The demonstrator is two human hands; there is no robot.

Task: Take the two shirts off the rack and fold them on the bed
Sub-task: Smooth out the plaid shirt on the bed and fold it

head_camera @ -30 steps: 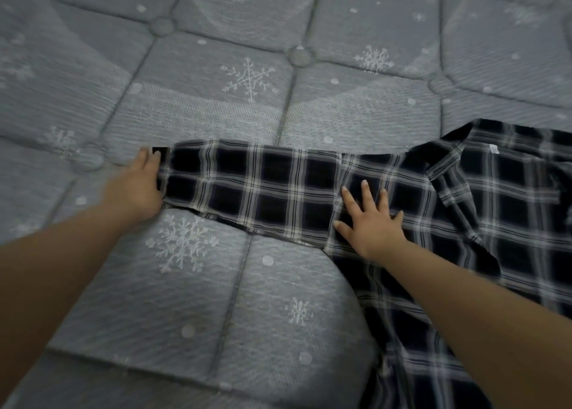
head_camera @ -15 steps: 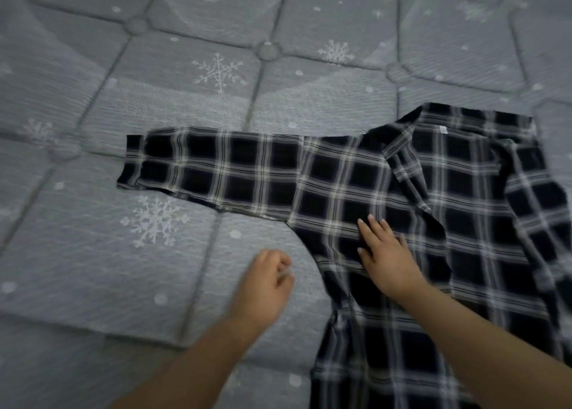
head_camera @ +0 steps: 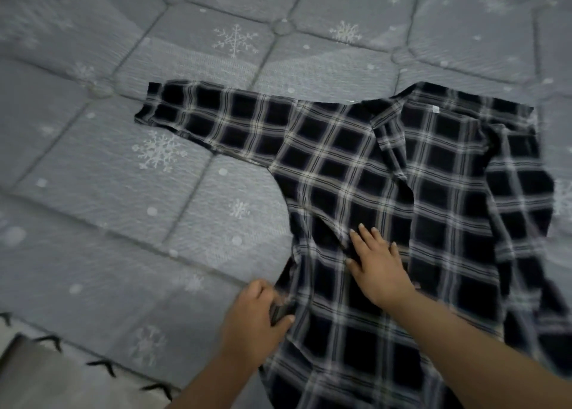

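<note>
Since a moment ago my left hand [head_camera: 258, 311] has come in from the mattress and is now pinching the plaid shirt [head_camera: 387, 198] at its near-left side edge, while my right hand [head_camera: 379, 261] is pressing flat, fingers spread, on the body. The shirt is lying spread on the bed [head_camera: 93, 192], its sleeve [head_camera: 216, 121] reaching far-left, so I judge I am starting the first fold and next need to be lifting that edge rightward.

The shirt [head_camera: 356, 167] runs off the bottom and right edges; the left hand [head_camera: 257, 319] beside its hem is blurred.
</note>
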